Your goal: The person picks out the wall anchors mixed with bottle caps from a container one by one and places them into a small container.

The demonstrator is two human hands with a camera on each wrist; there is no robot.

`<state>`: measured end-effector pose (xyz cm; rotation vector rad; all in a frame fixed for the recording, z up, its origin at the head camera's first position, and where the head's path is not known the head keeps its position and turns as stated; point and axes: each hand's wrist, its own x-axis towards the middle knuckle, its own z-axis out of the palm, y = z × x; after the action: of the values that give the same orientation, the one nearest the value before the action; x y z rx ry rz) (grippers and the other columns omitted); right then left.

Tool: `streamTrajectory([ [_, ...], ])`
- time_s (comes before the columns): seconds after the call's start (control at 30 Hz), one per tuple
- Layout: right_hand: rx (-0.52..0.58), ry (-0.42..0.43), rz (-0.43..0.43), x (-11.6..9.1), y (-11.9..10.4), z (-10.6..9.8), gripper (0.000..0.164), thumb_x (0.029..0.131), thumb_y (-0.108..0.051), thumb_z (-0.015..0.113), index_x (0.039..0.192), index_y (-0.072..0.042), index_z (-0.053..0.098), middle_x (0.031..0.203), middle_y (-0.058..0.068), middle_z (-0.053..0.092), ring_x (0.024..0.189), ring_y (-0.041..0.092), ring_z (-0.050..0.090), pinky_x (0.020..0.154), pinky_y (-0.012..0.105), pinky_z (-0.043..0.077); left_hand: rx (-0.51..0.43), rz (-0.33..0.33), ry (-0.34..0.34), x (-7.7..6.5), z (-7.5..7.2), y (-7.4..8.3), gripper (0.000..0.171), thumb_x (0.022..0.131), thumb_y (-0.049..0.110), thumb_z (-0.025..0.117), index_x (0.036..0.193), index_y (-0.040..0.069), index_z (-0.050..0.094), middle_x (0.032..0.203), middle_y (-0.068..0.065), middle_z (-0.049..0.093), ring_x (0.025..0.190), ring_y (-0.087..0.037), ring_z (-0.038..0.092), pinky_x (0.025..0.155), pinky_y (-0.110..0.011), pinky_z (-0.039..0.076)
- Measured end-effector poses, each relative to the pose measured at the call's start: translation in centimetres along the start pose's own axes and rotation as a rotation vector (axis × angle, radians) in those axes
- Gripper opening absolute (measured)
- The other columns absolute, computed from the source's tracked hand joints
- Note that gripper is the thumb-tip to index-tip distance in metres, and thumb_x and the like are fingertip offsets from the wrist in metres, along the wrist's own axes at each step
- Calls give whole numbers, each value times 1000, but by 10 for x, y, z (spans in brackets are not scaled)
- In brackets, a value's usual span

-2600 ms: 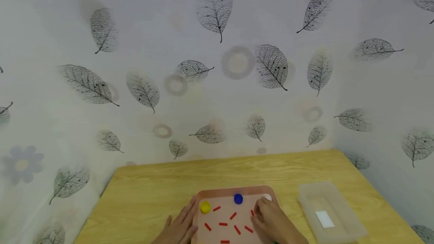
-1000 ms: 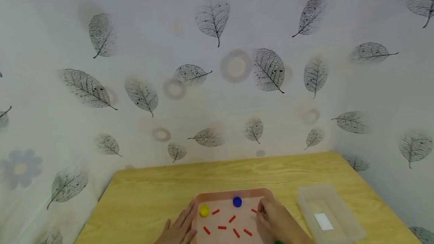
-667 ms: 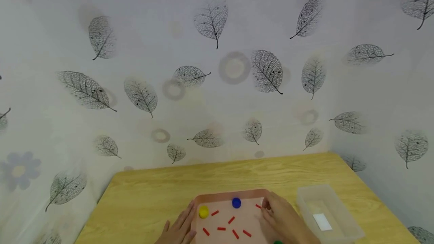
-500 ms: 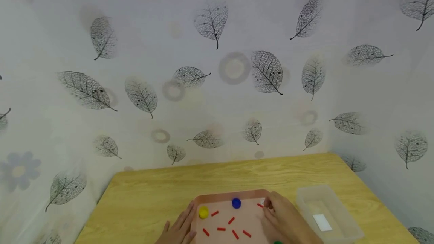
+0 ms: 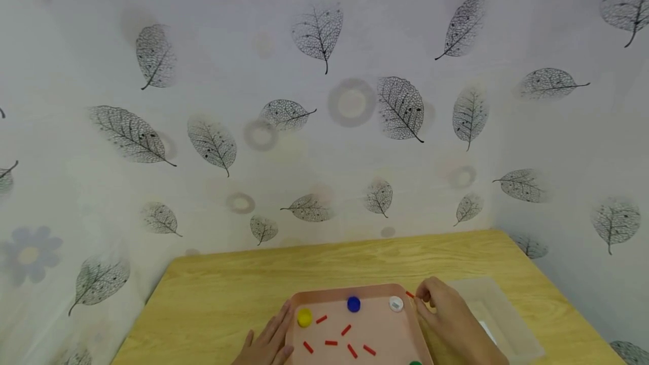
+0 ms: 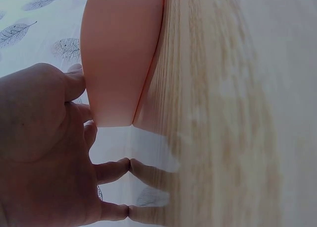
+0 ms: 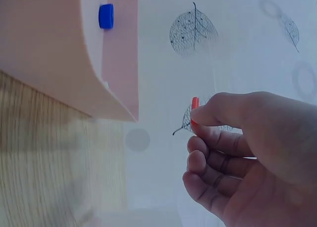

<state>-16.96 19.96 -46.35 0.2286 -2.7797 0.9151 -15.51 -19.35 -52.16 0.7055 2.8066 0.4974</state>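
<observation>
Between the thumb and index finger of my right hand [image 5: 448, 311] is a short red stick [image 5: 410, 294], held just beyond the right edge of a pink tray [image 5: 350, 290]. The right wrist view shows the stick's tip poking up from the pinch, with the other fingers loosely bent. My left hand [image 5: 266, 335] lies along the tray's left side, fingers extended; in the left wrist view its thumb is at the tray wall [image 6: 119, 58] and some fingertips touch the table. Several more red sticks [image 5: 331, 343] lie scattered in the tray.
Inside the tray sit a yellow cap [image 5: 304, 317], a blue cap [image 5: 353, 304], a white cap [image 5: 396, 304] and a green one [image 5: 416, 363], partly cut off. A translucent box [image 5: 512, 308] stands right of the tray, partly behind my right arm. Leaf-patterned walls border the wooden table [image 5: 228, 280].
My right hand has picked up a red stick and carried it right, past the white cap and over the tray's edge toward the box. The white cap is uncovered again. My left hand stays put.
</observation>
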Motion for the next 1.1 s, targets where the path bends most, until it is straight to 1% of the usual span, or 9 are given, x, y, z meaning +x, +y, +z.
streamTrajectory([
  [0.03,-14,17,-14,1,2,-1,16,86,-7,66,80,-17,55,75,-10,49,69,6,46,62,24,44,23,50,11,-2,1,-2,81,91,70,29,154,25,6,159,4,1,141,-33,17,91,-79,15],
  [0.13,-38,52,-27,1,7,-6,17,84,-6,68,79,-17,57,75,-10,50,68,5,47,60,23,45,173,220,63,-10,3,-9,99,81,79,37,154,20,7,159,-4,-2,142,-33,11,86,-79,22],
  [0.2,-46,70,-30,1,11,-10,17,83,-5,69,79,-16,58,75,-10,51,68,4,47,59,23,45,265,303,104,-14,5,-13,112,73,85,42,154,15,8,159,-10,-3,143,-33,5,85,-78,26],
  [0.27,-53,88,-30,1,15,-13,17,82,-4,69,78,-16,58,74,-10,51,68,4,47,58,23,45,279,288,118,-13,6,-13,114,71,86,41,154,16,6,159,-7,-5,143,-29,2,86,-77,26],
  [0.37,-50,102,-18,1,21,-19,15,82,-4,69,79,-15,59,73,-9,52,67,4,48,57,23,45,253,263,111,-11,6,-13,115,71,87,41,154,16,4,159,-5,-7,144,-27,2,88,-77,24],
  [0.57,-60,125,-6,-1,32,-29,12,83,-4,68,81,-13,60,74,-8,53,67,5,48,58,24,45,237,343,123,-12,7,-18,113,74,83,44,153,12,6,159,-11,-4,143,-32,3,87,-77,25],
  [0.8,-78,140,17,-4,47,-38,7,86,-7,64,82,-13,61,76,-7,55,69,5,49,60,24,46,221,331,127,-11,8,-18,114,73,83,45,154,13,5,159,-9,-4,143,-31,4,86,-77,25],
  [0.97,-76,153,30,-8,54,-45,5,88,-10,62,83,-10,62,77,-6,56,70,7,49,59,25,45,213,373,139,-11,9,-20,112,75,80,48,153,11,7,158,-13,-2,142,-33,4,85,-78,25],
  [1.1,-84,163,50,-10,57,-49,5,88,-10,62,83,-9,62,76,-5,57,69,8,50,59,25,45,221,362,124,-12,8,-19,112,75,81,47,153,12,7,158,-12,-3,142,-33,3,86,-77,25],
])
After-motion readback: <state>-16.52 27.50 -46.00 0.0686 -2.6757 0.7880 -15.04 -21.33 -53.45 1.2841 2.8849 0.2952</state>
